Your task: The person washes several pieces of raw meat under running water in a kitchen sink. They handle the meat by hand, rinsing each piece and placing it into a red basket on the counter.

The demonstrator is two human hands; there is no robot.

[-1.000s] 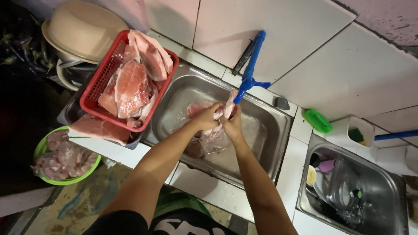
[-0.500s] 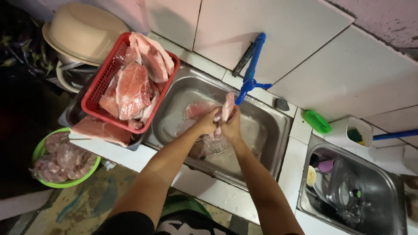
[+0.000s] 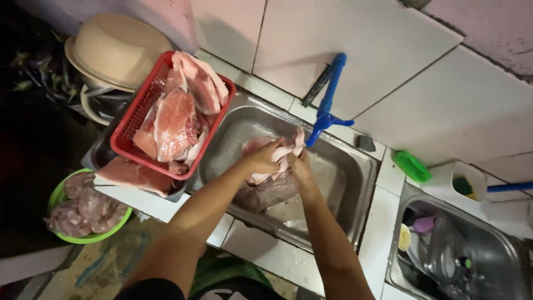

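Overhead, a white-tiled bench [image 3: 166,206] meets a tiled wall; a steel sink [image 3: 355,183] sits below a blue tap [image 3: 328,100]. Both the left hand [image 3: 262,157] and right hand [image 3: 301,165] clench a pale pink, floppy piece of raw meat [image 3: 286,153] between them over the basin

The fingertips of the left hand [image 3: 264,157] and the right hand [image 3: 300,166] are concealed by the piece of raw meat [image 3: 277,158] gripped between them, so the exact grip cannot be determined. The lower part of the meat is blurred against the steel sink [image 3: 355,183]. The second sink [image 3: 499,261] is cut off by the right and bottom edges (its contents are too dark and small to be identified). Both forearms are cropped at the bottom edge.
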